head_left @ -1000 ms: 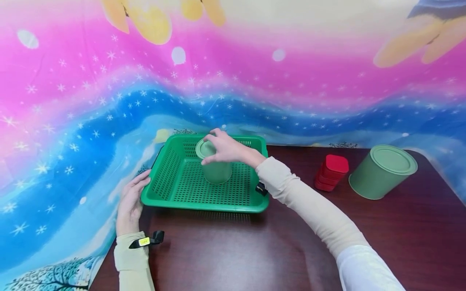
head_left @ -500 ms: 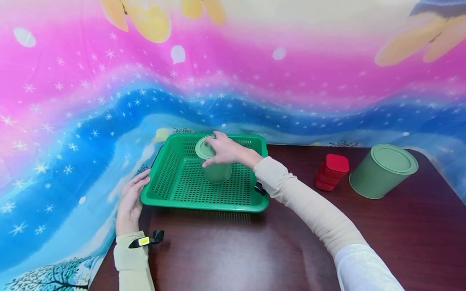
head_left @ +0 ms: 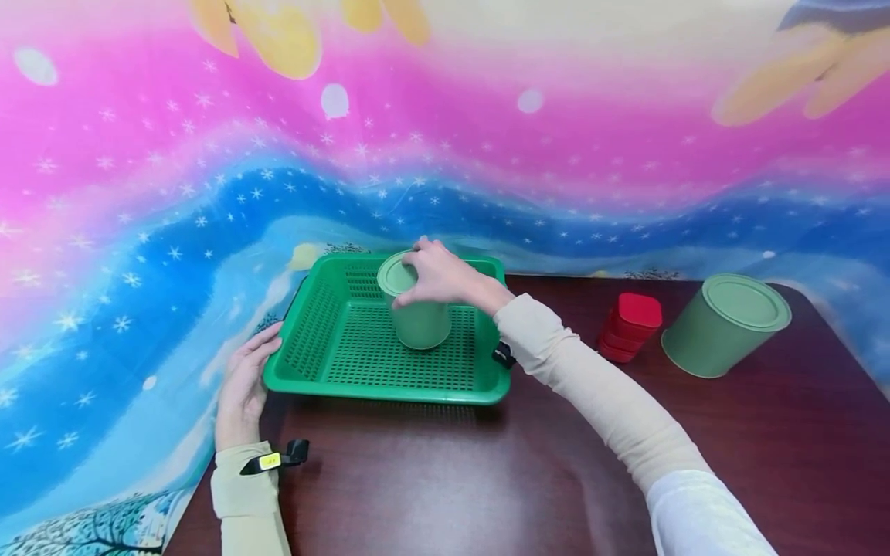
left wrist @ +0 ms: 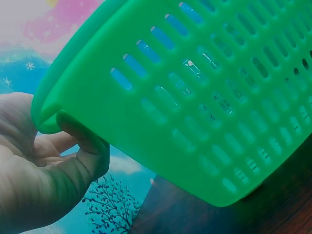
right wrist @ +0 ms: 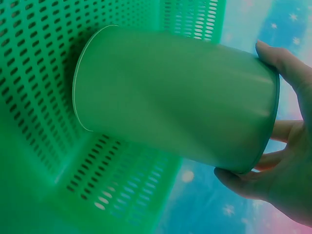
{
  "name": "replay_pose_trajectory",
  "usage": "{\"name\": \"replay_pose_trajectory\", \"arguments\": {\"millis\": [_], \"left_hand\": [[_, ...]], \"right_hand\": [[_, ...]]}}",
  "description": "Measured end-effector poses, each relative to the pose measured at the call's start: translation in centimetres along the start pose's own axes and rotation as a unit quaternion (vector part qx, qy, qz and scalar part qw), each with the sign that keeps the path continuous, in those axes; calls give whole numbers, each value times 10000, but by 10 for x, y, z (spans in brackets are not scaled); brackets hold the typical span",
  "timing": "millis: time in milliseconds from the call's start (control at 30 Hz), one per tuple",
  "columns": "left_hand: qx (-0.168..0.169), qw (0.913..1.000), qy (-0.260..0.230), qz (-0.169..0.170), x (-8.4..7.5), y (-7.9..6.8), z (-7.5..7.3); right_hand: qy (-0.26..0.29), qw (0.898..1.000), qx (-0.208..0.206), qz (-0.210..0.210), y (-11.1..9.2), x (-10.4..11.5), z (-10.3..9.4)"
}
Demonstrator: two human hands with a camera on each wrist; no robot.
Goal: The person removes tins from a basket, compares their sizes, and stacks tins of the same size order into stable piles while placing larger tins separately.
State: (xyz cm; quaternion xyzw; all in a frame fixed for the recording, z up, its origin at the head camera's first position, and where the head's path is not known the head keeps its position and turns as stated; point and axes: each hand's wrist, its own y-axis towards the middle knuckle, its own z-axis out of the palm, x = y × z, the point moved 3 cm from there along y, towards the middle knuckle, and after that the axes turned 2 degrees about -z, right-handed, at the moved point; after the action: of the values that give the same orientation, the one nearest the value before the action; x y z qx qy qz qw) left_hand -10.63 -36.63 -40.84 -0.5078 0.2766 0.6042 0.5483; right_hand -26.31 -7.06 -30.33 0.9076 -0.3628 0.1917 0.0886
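A pale green lidded can (head_left: 422, 324) stands inside a green perforated plastic basket (head_left: 389, 394), towards its back right. My right hand (head_left: 445, 272) grips the can by its top edge, fingers and thumb spread round the lid. In the right wrist view the can (right wrist: 170, 97) fills the middle, its base at the basket floor; whether it touches cannot be told. My left hand (head_left: 242, 386) holds the basket's left rim. The left wrist view shows that hand (left wrist: 53, 170) with a digit curled under the rim of the basket (left wrist: 161, 122).
To the right on the dark brown table (head_left: 431, 479) stand a red stacked container (head_left: 629, 328) and a larger pale green can (head_left: 723, 328). A colourful printed cloth (head_left: 445, 154) hangs behind the table and down its left side.
My right hand has shifted the can slightly to the right within the basket. My left hand stays on the rim. The head view has turned a little.
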Motion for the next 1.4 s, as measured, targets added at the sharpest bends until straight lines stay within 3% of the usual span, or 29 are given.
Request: {"name": "replay_pose_trajectory", "arguments": {"millis": [433,833,1167,1400], "left_hand": [[4,10000,25,-41,-3,-6,-8],[267,9984,-484,140,-1,-5,-6],[375,9968,-691,135,3,-2,0],[465,9971,-589,123,3,-3,1]], "right_hand": [[341,9968,-703,-159,-35,7,-61],[553,9854,-1582,-304,-84,12,-117],[307,9765,-2105,-355,-127,-4,-143],[168,9730,-2302,-91,-164,-22,-154]]}}
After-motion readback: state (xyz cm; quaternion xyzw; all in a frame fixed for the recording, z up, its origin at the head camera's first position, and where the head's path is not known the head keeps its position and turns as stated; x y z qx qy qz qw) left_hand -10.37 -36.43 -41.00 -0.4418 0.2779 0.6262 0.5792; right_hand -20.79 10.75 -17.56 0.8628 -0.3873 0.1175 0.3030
